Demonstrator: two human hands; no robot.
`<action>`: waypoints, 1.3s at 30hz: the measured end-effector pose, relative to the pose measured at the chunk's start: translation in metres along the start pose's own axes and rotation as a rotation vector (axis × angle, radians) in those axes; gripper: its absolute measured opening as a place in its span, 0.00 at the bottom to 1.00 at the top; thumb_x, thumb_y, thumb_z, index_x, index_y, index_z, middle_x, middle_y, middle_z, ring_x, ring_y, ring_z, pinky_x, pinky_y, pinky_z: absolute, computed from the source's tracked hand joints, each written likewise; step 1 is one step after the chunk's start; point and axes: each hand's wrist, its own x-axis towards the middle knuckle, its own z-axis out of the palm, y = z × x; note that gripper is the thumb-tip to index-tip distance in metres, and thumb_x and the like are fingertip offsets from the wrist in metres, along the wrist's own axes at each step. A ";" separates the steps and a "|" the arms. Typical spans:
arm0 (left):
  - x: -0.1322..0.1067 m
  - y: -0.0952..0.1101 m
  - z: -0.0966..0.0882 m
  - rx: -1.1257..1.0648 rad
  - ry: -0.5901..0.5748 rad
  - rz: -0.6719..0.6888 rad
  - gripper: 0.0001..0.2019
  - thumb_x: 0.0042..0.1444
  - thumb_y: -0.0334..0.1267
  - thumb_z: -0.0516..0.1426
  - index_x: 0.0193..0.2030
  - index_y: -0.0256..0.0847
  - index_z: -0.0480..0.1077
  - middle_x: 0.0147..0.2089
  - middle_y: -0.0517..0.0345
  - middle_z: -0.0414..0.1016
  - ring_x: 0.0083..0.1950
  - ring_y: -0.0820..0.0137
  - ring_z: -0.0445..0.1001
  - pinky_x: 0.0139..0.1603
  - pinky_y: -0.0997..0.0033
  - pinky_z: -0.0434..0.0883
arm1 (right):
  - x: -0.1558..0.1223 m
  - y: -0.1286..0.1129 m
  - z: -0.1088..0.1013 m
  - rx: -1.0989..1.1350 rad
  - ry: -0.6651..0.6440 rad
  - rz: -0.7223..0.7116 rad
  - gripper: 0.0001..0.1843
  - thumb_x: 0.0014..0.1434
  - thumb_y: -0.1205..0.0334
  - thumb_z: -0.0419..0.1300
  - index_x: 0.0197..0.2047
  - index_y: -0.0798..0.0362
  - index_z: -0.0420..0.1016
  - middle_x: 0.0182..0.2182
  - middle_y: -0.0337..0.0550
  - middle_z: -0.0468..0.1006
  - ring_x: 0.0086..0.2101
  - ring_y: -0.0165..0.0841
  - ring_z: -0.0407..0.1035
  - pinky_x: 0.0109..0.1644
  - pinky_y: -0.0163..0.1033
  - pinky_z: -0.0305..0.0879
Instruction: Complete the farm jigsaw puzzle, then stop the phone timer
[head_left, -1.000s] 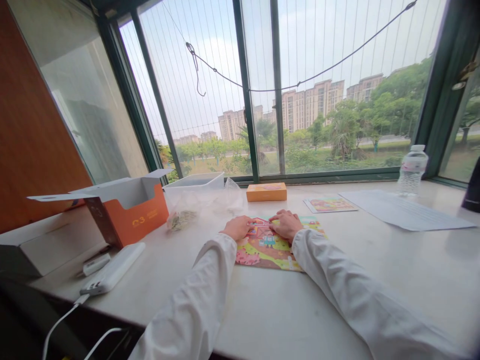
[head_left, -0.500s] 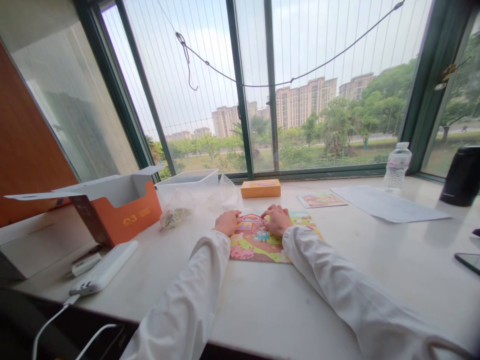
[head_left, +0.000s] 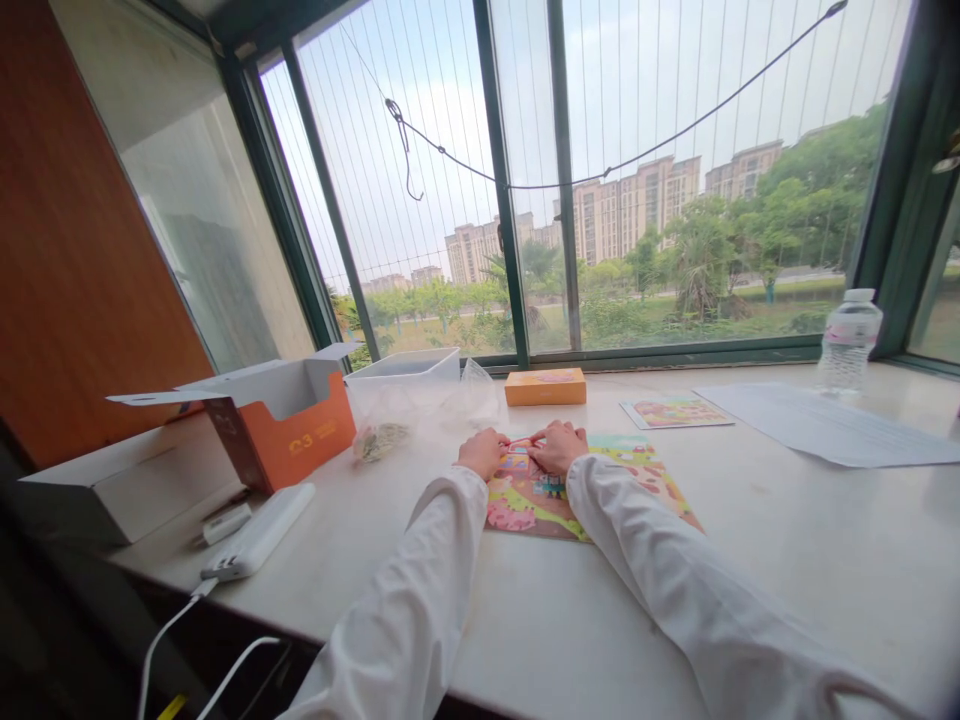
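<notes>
A colourful farm-scene picture board [head_left: 525, 505] lies flat on the white table, with pink, green and brown patches showing. My left hand [head_left: 482, 453] rests at its upper left edge, fingers bent and drawn together. Just to the right, my right hand [head_left: 558, 447] bends its fingers down over the board's upper part. The fingertips of both hands point toward each other above a red-and-white barn shape. Whether a small piece sits between them is too small to make out. My right sleeve covers part of the board.
Behind the board stand an orange box [head_left: 545, 387] and a small picture card [head_left: 676, 411]. Left are clear plastic bags [head_left: 382, 440], a white bin [head_left: 405, 372], an open orange carton [head_left: 315, 430] and a white power bank [head_left: 259, 532]. Right are paper [head_left: 832, 420] and a bottle [head_left: 850, 345].
The view has swung left, so things appear further right. My right hand has come closer to my left, and their fingertips now nearly meet over the barn shape.
</notes>
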 end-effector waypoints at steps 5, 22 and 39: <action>-0.001 0.000 0.000 -0.025 0.008 0.004 0.16 0.62 0.44 0.53 0.54 0.57 0.73 0.57 0.58 0.72 0.54 0.61 0.73 0.51 0.67 0.70 | -0.001 0.027 -0.010 -0.004 0.003 0.020 0.20 0.51 0.44 0.63 0.47 0.39 0.81 0.54 0.45 0.70 0.54 0.45 0.60 0.56 0.50 0.49; -0.001 -0.007 0.008 -0.148 0.038 -0.023 0.17 0.61 0.45 0.53 0.55 0.52 0.73 0.53 0.53 0.76 0.52 0.60 0.75 0.48 0.67 0.69 | -0.013 0.080 -0.039 -0.081 0.016 0.202 0.12 0.44 0.55 0.67 0.36 0.35 0.84 0.49 0.42 0.74 0.53 0.49 0.60 0.55 0.54 0.50; -0.001 -0.007 0.010 -0.188 0.066 -0.025 0.16 0.60 0.44 0.54 0.54 0.53 0.73 0.57 0.54 0.73 0.55 0.60 0.73 0.51 0.67 0.69 | -0.052 0.153 -0.069 -0.077 0.023 0.392 0.17 0.43 0.47 0.68 0.40 0.35 0.83 0.48 0.41 0.79 0.55 0.54 0.63 0.52 0.53 0.57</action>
